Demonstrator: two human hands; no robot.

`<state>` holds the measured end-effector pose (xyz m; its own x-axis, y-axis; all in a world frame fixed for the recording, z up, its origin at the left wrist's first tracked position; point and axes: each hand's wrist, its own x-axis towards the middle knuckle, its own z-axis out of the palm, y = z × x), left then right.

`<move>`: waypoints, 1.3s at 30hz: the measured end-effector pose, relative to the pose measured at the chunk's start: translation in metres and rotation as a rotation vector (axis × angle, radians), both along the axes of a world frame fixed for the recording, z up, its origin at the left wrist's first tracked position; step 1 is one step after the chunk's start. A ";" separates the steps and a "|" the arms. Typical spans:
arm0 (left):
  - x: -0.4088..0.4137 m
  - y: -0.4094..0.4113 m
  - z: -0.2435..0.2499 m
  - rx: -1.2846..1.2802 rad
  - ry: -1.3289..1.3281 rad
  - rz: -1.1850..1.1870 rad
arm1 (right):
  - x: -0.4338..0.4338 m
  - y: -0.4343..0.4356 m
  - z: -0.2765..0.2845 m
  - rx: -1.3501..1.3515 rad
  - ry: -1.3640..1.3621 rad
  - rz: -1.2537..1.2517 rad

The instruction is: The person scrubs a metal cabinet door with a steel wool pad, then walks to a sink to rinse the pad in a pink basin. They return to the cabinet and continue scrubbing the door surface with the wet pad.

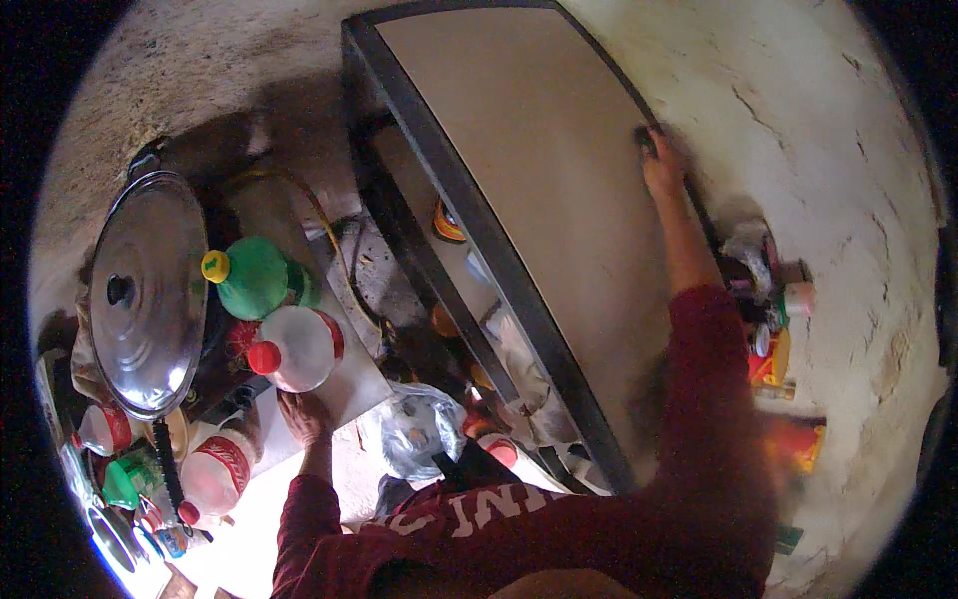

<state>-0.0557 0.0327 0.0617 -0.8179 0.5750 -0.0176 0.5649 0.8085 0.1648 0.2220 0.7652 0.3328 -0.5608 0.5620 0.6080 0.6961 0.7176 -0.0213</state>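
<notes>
My left hand (305, 418) rests on the edge of a pale tabletop (358, 389), just below a clear plastic bottle with a red cap (299, 349). A green plastic bottle with a yellow cap (254, 278) stands behind it. At the right, my right hand (661, 166) is at the far long edge of a dark-framed shelf unit with a light top panel (539, 150). Its fingers are near a small dark object at that edge; whether they grip it cannot be told. Left of the bottles is a large pot or pan with a shiny metal lid (150, 299).
More plastic bottles (217, 472) crowd the table's near left. A clear plastic bag (419, 430) lies between table and shelf unit, and a yellow hose (337, 254) runs down behind the table. Assorted items (767, 329) line the rough wall (846, 224) at right.
</notes>
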 end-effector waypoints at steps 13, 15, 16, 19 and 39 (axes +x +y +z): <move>0.010 -0.010 -0.001 0.072 0.054 0.036 | 0.011 -0.114 0.022 -0.453 -0.081 0.175; 0.008 -0.001 0.004 0.143 0.054 0.003 | 0.024 -0.029 0.018 -0.214 -0.206 -0.107; 0.004 0.011 0.007 0.173 0.028 0.011 | 0.018 0.005 0.019 -0.123 -0.266 -0.200; 0.003 0.013 0.013 0.148 -0.023 0.067 | -0.099 0.003 0.007 -0.126 -0.021 0.201; -0.001 -0.013 -0.013 -0.010 0.044 0.000 | -0.046 -0.223 0.037 -0.397 -0.041 0.612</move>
